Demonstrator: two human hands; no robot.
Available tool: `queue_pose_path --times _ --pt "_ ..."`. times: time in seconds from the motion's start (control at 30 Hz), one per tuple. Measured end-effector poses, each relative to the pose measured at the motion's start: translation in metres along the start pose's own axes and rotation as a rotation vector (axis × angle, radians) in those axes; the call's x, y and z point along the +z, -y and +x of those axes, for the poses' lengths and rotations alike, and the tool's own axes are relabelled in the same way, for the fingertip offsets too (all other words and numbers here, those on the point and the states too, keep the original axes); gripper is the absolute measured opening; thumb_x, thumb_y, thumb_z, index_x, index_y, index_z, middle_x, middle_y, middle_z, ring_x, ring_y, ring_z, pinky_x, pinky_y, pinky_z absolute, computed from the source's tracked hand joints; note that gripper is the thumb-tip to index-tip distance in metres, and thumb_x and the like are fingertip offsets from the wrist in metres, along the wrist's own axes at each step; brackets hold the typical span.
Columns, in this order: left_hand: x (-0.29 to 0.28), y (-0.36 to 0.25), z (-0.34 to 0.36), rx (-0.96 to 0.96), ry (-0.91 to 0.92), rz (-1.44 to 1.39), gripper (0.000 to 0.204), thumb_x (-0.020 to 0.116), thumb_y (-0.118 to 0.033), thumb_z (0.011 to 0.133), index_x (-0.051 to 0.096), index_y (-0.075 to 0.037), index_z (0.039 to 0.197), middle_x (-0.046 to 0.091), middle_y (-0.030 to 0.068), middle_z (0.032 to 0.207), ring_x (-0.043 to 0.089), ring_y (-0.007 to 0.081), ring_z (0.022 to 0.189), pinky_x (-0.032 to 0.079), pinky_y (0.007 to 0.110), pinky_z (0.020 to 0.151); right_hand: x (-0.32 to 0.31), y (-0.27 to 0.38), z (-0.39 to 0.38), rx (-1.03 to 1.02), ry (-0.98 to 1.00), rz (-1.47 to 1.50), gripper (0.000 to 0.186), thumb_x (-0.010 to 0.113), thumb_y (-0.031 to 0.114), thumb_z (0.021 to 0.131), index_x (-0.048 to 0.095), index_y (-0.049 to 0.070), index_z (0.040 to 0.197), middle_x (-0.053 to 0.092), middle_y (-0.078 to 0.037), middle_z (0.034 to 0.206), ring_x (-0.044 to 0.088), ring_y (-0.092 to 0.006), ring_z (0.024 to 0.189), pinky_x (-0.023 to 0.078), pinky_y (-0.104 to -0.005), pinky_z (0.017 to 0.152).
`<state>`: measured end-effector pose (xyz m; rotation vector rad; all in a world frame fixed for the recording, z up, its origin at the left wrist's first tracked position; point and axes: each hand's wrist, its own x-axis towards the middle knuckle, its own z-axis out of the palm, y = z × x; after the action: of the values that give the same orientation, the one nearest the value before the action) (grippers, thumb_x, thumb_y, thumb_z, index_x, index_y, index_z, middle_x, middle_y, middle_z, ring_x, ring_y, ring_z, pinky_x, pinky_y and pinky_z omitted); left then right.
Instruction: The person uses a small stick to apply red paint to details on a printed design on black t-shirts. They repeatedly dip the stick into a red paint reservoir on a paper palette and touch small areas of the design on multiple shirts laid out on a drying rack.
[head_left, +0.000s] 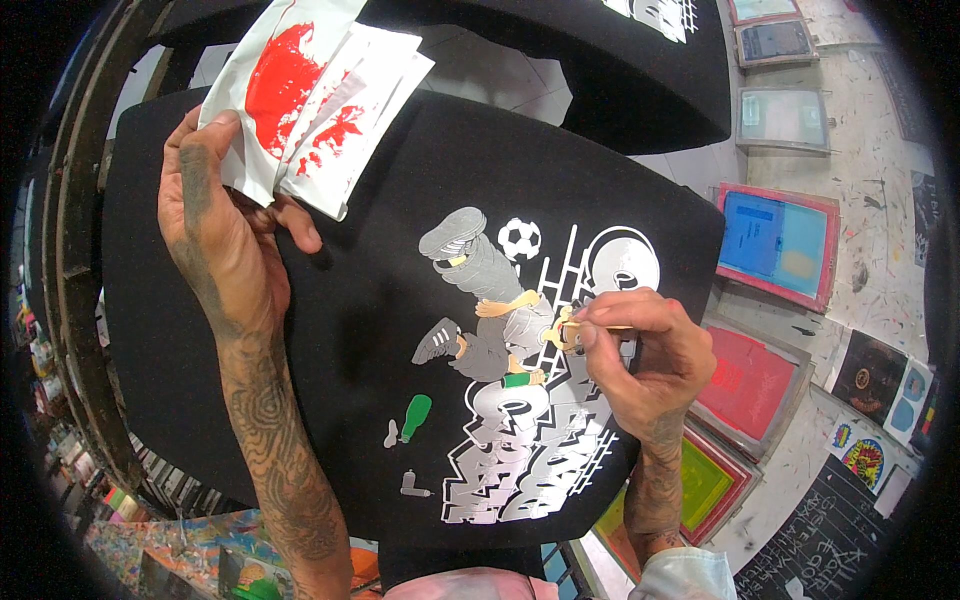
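Before me a black shirt-like fabric (pixel 350 300) lies flat, bearing a printed picture of a tumbling figure (pixel 490 285), a football (pixel 519 240), a green bottle (pixel 416 417) and white block lettering (pixel 490 480). At the upper left my left hand (pixel 225 235) is closed on a folded white sheet (pixel 345 100) smeared with wet-looking red paint (pixel 283 88). My right hand (pixel 650 360) pinches a thin, pale wooden stick (pixel 612 327) between thumb and fingers. Its tip is over the figure's head, mostly hidden by my fingers.
Framed printing screens, including a blue one (pixel 765 240), a red one (pixel 745 390) and a yellow-green one (pixel 705 490), line the right side on a paint-spotted surface (pixel 870 270). Another black printed fabric (pixel 650 80) lies beyond. Dark rails (pixel 85 220) run along the left.
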<state>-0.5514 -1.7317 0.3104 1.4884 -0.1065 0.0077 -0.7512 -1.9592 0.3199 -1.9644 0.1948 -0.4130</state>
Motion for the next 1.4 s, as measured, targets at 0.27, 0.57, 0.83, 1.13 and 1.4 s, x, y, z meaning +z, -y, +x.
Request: queue_pose_path --times 0.27,0.57,0.83,1.13,1.4 --pt "0.001 -0.001 0.0 0.006 0.008 0.003 0.057 0.06 -0.036 0.094 0.042 0.006 0.13 0.067 0.0166 0.087 0.07 0.014 0.059 0.054 0.016 0.038 0.0 -0.001 -0.001 0.004 0.0 0.003 0.02 0.074 -0.006 0.076 0.07 0.002 0.094 0.073 -0.01 0.087 0.062 -0.006 0.067 0.045 -0.0191 0.053" --pt "0.009 -0.008 0.0 -0.024 -0.042 0.009 0.054 0.057 -0.033 0.095 0.04 0.007 0.127 0.066 0.0172 0.083 0.068 0.0147 0.055 0.054 0.018 0.036 -0.001 0.001 0.0 0.019 0.022 0.005 0.021 0.073 -0.007 0.076 0.07 0.003 0.095 0.072 -0.01 0.088 0.062 -0.0058 0.068 0.045 -0.0189 0.054" --pt "0.007 -0.007 0.0 -0.031 0.001 -0.036 0.051 0.056 -0.032 0.096 0.036 0.004 0.127 0.065 0.0215 0.088 0.072 0.0194 0.066 0.057 0.023 0.037 -0.001 0.001 -0.002 0.046 0.016 0.026 0.022 0.072 -0.008 0.076 0.07 0.003 0.095 0.072 -0.009 0.088 0.062 -0.0062 0.069 0.045 -0.0191 0.055" --pt "0.011 -0.011 0.001 -0.06 -0.033 -0.088 0.054 0.058 -0.033 0.095 0.034 0.003 0.126 0.063 0.0227 0.089 0.072 0.0223 0.065 0.059 0.025 0.038 -0.003 0.006 0.001 0.049 0.029 -0.018 0.019 0.074 -0.006 0.075 0.069 0.003 0.091 0.073 -0.01 0.085 0.063 -0.0079 0.069 0.048 -0.0202 0.056" --pt "0.009 -0.007 -0.001 -0.039 -0.006 -0.065 0.055 0.058 -0.035 0.095 0.034 0.003 0.127 0.065 0.022 0.086 0.072 0.0211 0.064 0.058 0.024 0.037 -0.003 0.0 0.0 0.007 0.035 -0.006 0.021 0.074 -0.005 0.074 0.069 0.003 0.093 0.073 -0.009 0.086 0.063 -0.0089 0.069 0.047 -0.0201 0.056"
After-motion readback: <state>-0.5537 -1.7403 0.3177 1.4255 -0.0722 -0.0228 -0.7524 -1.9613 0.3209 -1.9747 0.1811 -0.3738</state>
